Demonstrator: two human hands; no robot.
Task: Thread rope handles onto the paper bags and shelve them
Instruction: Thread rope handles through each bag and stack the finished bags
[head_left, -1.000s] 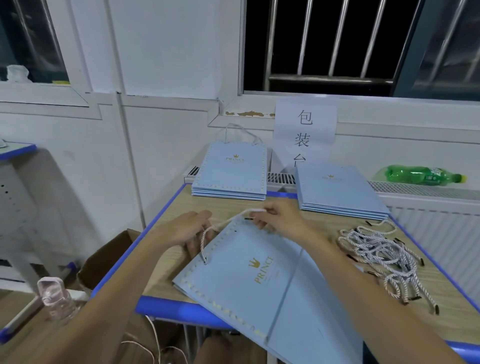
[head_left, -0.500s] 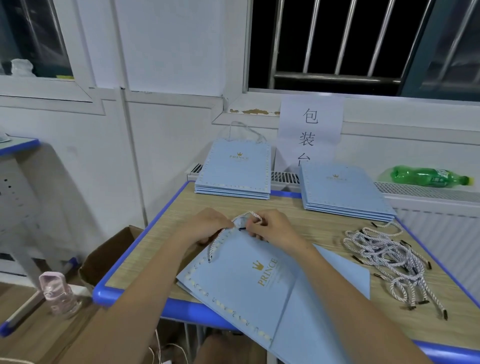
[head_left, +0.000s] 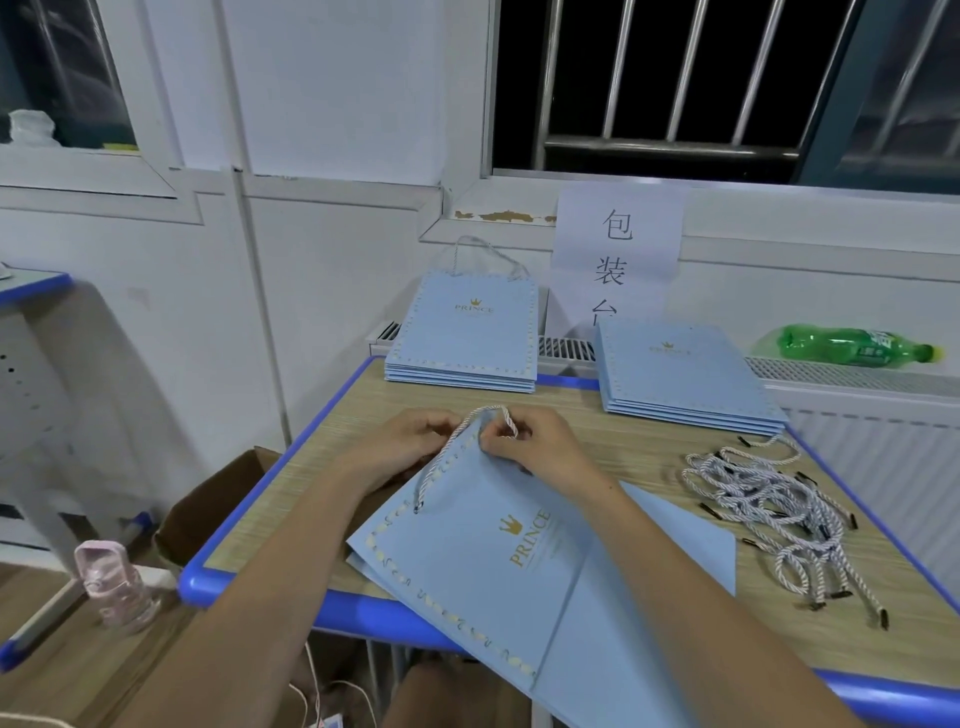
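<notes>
Both hands on the paper bag (head_left: 498, 561) at the table's (head_left: 649, 457) near edge | left hand (head_left: 410, 441) grips its top corner | right hand (head_left: 535, 447) pinches the rope handle (head_left: 447, 452) | loose ropes (head_left: 769, 509) right of bag

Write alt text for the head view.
Both hands, left and right, work a rope through the top edge of a blue bag on a table. Behind lie two bag stacks, loose ropes to the right.

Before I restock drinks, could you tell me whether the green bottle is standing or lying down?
Lying down. The green bottle rests on its side on the radiator, cap pointing right.
</notes>
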